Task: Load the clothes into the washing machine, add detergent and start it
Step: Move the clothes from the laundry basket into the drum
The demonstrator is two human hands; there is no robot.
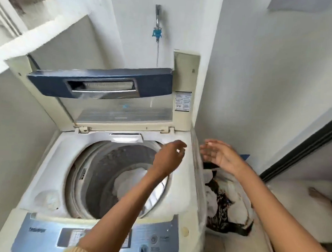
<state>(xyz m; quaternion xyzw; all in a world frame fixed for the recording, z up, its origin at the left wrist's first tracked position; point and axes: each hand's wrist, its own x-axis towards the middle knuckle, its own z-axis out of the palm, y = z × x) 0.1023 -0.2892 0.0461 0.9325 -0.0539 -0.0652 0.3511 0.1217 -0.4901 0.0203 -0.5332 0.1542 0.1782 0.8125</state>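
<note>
Sitting nearest, along the bottom edge, the control panel [101, 234] of the top-loading washing machine [181, 207] is facing upward. Its round power button [153, 239] is lying just right of the left forearm, which is crossing over the panel from a beige sleeve [73, 251]. Just beyond the panel the drum [101, 180] is standing open to view, and a white cloth [129, 179] is lying at its bottom. The left hand [169, 156] is hovering over the far right part of the tub rim, its fingers loosely bent and somewhat blurred, with nothing showing in its grasp. The right hand [218, 154] is hovering apart from it, past the machine's right edge, with its palm turned toward the left hand and its fingers straight and spread, gripping nothing. Below the right forearm, the clothes [224, 207] are lying in a heap low down, just beside the machine's right wall: white fabric mixed with a dark patterned piece. Whether a basket is holding them I cannot tell. What looks like a bare foot [317, 194] is resting on the floor further right. Behind the drum the lid [124, 113] is standing raised, its clear pane topped by a dark blue handle band [99, 82], and a printed label [183, 101] is sticking to its right frame. Farthest off, a metal tap [157, 16] with a blue fitting [156, 33] is hanging on the white wall above the lid
</note>
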